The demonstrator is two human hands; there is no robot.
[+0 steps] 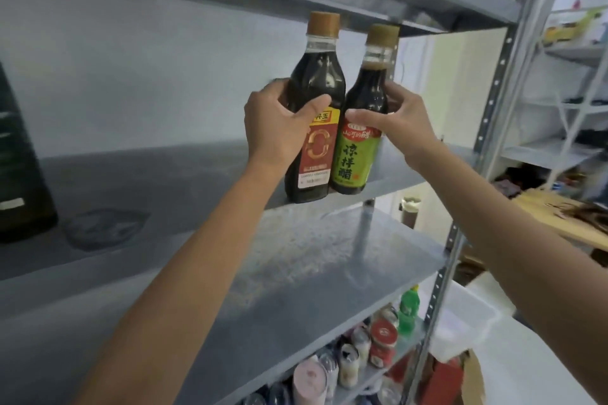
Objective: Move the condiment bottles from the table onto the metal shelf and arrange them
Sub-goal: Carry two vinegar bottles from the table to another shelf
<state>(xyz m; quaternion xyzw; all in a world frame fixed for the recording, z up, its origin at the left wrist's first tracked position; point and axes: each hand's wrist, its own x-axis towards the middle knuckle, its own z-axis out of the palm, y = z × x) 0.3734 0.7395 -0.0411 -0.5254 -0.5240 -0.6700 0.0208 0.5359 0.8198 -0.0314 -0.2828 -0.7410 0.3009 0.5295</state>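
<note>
Head view: the left hand [273, 122] curls fingers and thumb round the shoulder of a dark-liquid bottle with a brown cap and red-and-gold label [316, 76], and the right hand [394, 118] likewise grips a brown-capped dark bottle with a green label [353, 158]. Both bottles touch side by side between the hands, upright, their bases at the front edge of the grey metal shelf [164, 181] just below the wrists.

We see our left hand [273, 122] and right hand [398, 122] both bare, as are the wrists behind them. Our left forearm [197, 256] and right forearm [510, 240] are slim and uncovered, bare all the way to the picture's edge.
</note>
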